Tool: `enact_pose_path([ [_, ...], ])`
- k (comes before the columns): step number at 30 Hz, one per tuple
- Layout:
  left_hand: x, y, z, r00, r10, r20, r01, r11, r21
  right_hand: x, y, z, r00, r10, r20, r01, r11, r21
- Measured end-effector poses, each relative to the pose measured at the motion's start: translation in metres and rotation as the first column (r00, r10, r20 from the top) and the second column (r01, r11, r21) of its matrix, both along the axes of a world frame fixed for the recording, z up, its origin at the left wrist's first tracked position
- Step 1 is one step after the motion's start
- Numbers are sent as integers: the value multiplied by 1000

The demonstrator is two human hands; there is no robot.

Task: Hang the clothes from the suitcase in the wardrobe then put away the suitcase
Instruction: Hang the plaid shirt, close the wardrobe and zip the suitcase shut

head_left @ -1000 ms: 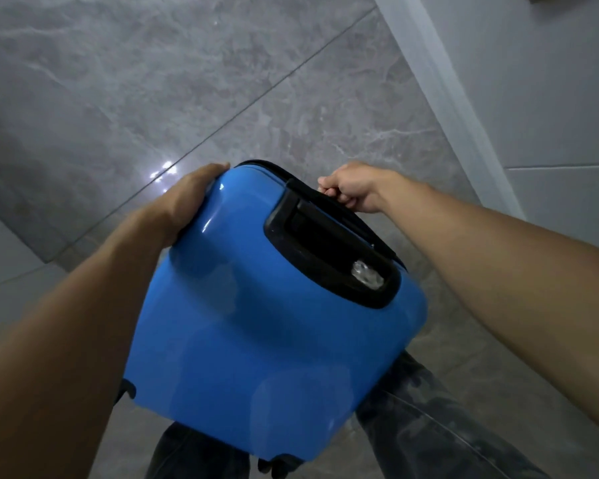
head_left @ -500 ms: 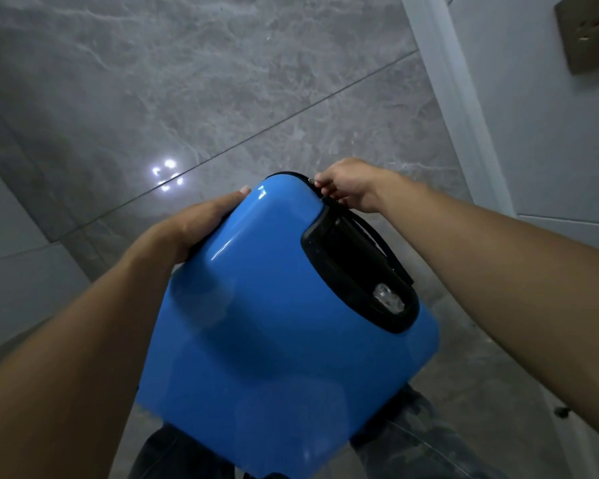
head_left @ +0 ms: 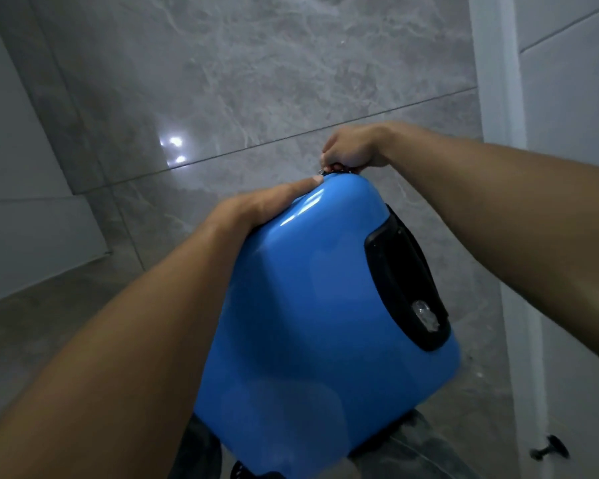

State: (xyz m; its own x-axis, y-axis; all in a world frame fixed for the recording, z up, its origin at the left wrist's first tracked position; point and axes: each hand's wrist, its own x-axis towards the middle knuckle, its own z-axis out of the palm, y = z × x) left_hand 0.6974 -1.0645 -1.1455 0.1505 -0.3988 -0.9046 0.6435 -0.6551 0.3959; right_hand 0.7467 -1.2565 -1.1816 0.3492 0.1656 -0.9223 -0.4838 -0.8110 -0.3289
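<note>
The right hand (head_left: 353, 150) had drawn the zip (head_left: 320, 172) round to the suitcase (head_left: 308, 323) top corner.
The suitcase leaned on the person's legs above the floor (head_left: 256, 81); the right hand pinched the zip, the left hand (head_left: 256, 205) pressed flat-fingered beside it. Closing seemed nearly finished, stowing next.

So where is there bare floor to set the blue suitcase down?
The grey floor ahead, between the white panel on the left and the white frame on the right, is bare. Crowded: under the suitcase, where the person's legs stand, and by the black knob lower right.
</note>
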Motion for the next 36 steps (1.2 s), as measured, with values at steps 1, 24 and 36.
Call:
enact_pose_path([
  [1,-1,1,3,1000,-11,19,12,1000,-18,5,12,3,995,104,-3,-104,994,-14],
  [24,-237,256,-7,388,894,223,-873,278,401,2,57,21,768,633,95,-573,746,-339],
  [36,-281,174,15,253,964,-85,-938,266,223,6,83,21,845,535,2,-501,792,-349],
])
